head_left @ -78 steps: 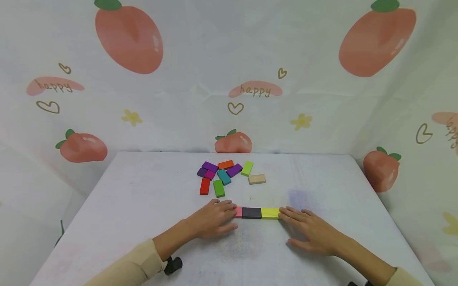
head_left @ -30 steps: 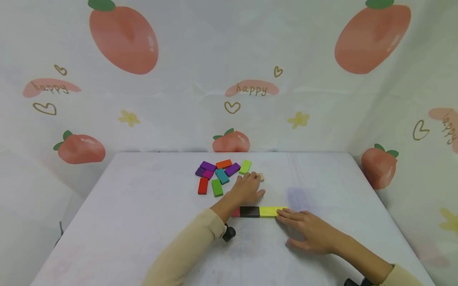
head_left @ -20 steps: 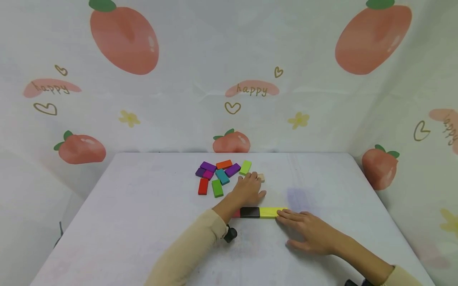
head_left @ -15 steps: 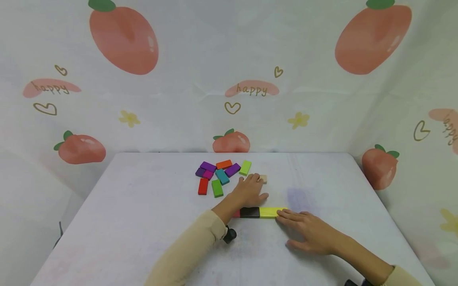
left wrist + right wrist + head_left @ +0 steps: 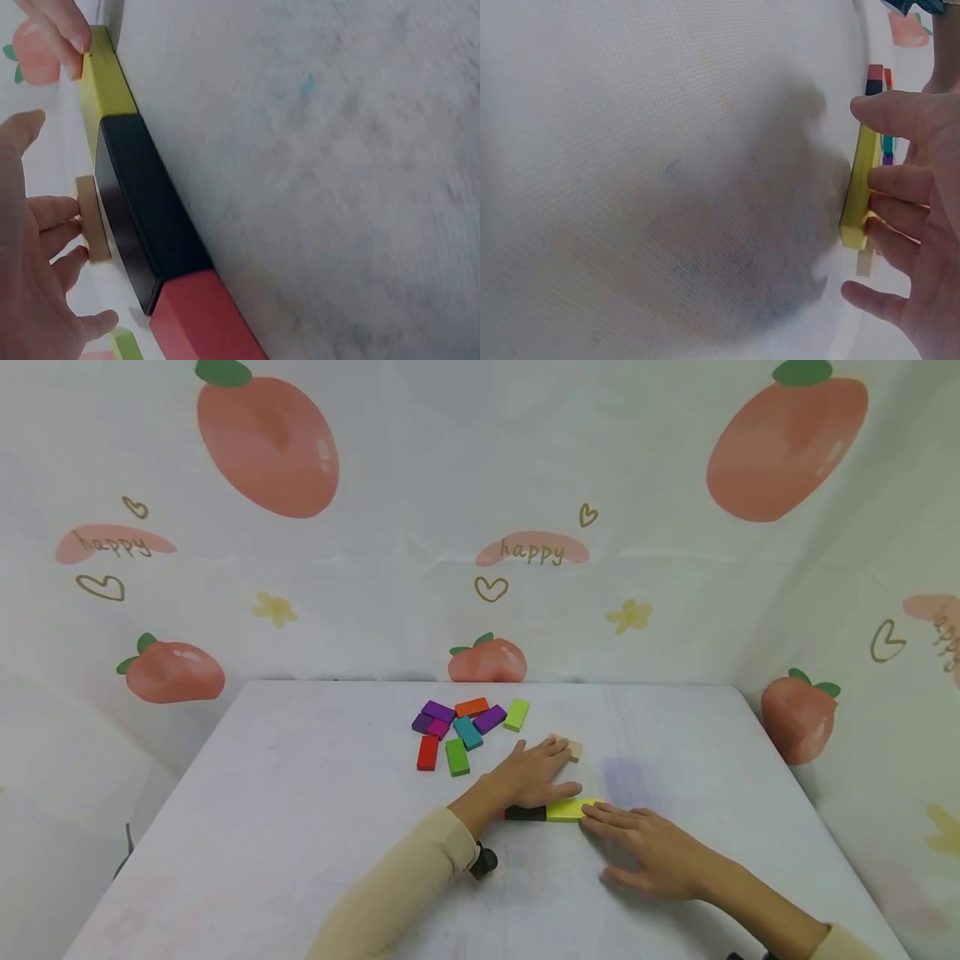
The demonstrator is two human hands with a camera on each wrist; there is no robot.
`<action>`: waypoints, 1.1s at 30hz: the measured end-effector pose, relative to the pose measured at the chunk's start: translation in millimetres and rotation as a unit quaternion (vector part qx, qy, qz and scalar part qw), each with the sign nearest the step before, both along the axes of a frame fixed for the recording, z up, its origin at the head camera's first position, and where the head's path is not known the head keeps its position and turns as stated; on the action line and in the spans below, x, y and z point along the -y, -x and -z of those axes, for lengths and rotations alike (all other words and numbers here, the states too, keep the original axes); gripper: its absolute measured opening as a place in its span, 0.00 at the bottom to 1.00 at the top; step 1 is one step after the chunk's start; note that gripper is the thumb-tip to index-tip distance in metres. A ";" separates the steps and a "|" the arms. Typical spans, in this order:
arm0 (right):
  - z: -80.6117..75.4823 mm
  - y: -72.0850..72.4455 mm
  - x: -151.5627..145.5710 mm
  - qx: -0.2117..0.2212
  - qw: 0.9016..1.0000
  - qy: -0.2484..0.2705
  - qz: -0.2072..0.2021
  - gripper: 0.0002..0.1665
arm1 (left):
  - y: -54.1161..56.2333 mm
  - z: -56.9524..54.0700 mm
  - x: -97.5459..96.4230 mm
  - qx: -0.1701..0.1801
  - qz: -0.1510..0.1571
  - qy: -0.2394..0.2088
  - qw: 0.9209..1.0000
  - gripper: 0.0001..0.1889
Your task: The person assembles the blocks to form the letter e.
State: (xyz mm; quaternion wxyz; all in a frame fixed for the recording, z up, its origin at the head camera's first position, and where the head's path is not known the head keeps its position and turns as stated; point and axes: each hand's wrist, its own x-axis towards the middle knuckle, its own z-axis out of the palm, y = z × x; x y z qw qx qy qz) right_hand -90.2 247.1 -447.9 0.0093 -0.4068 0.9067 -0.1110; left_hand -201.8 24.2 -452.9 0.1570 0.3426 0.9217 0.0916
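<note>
A row of flat blocks lies end to end on the white table (image 5: 300, 827): a black block (image 5: 522, 814) and a yellow block (image 5: 566, 810). The left wrist view also shows the black block (image 5: 142, 202), the yellow block (image 5: 105, 82) and a pink-red block (image 5: 202, 315) at the row's left end. My left hand (image 5: 536, 772) reaches over the row, its straight fingers resting on a beige block (image 5: 573, 749) just beyond it. My right hand (image 5: 645, 843) lies flat, fingertips touching the yellow block's (image 5: 859, 187) right end.
A loose cluster of blocks lies farther back: purple (image 5: 439, 710), orange (image 5: 472, 706), lime (image 5: 517, 714), teal (image 5: 468, 732), red (image 5: 427, 752) and green (image 5: 457, 757). A printed fabric backdrop closes in the table's far and side edges.
My left hand left the row's left end, reached to the beige block, and has slid it nearer and rightward toward the row. The right hand stayed against the yellow block.
</note>
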 end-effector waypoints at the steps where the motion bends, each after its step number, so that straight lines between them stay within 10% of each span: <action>1: 0.6 0.1 -0.3 -0.005 1.000 0.002 -0.002 0.37 | -0.6 0.3 -0.7 0.000 0.004 -0.004 1.000 0.39; 33: 3.6 0.0 -3.3 -0.026 1.000 0.015 -0.007 0.38 | -15.5 6.8 -11.4 -0.017 0.144 -0.033 0.989 0.40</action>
